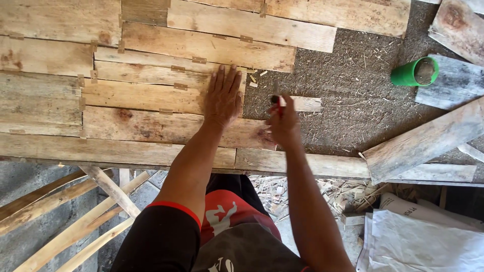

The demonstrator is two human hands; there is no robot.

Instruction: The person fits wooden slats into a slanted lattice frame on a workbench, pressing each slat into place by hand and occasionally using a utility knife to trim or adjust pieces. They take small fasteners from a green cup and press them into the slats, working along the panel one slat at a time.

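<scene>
Rough workshop conditions apply: we look down on a table (pixel 348 75) topped with coarse brown board, and joined planks (pixel 151 100) cover the part of it left of our hands. The planks lie edge to edge in staggered rows, and small metal fasteners (pixel 180 86) bridge the seams, which appears to be what keeps the rows flush.

Our left hand (pixel 223 98) lies flat on the planks at their right edge, fingers (pixel 227 75) spread and straight, gripping nothing. We judge that the flat palm pins the boards so they cannot shift.

Our right hand (pixel 284 122) is just right of the left hand, over the bare table. Its fingers are curled closed around a slim tool (pixel 276 98) with a dark tip and a red streak; motion blur prevents us from telling what kind of tool it is. The tip points at one short wood strip (pixel 305 104), which lies on the table just beyond the right hand and close to the plank edge.

Countable items near the planks:
- one green cup (pixel 414 72), on its side, well right of the planks;
- three loose boards (pixel 423 138) at the right of the table, counted from what is in view;
- several thin slats (pixel 75 221) below the planks' near edge, at floor level;
- white sacks (pixel 418 242) on the floor at lower right.
</scene>
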